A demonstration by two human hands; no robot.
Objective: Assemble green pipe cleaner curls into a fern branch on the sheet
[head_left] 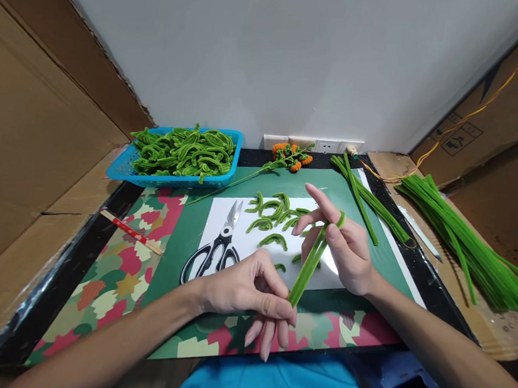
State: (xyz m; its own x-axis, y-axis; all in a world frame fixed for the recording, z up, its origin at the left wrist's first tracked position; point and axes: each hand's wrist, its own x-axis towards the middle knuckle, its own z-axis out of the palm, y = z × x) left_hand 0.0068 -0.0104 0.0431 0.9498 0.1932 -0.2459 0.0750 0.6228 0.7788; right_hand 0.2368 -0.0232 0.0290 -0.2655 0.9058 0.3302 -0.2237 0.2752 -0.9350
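A green pipe cleaner (pixel 309 268), folded into a long doubled strip, stretches between my hands over the white paper. Its lower end is pinched between the thumb and forefinger of my left hand (pixel 257 295), the other fingers loosely spread. At the upper end, the thumb and fingers of my right hand (pixel 342 242) close on the strip, which bends over near the raised forefinger. Several short curled green pieces (pixel 274 240) lie on the white paper (pixel 212 220) beyond. Scissors (pixel 226 233) with black handles rest at its left, blades slightly apart.
A blue basket (pixel 177 181) heaped with curled green pieces stands back left. An orange-flowered stem (pixel 284 160) lies behind the paper. Bundles of green pipe cleaners (pixel 465 246) are on the right. Wrapped chopsticks (pixel 130 230) lie at left. Cardboard walls (pixel 28 98) flank the table.
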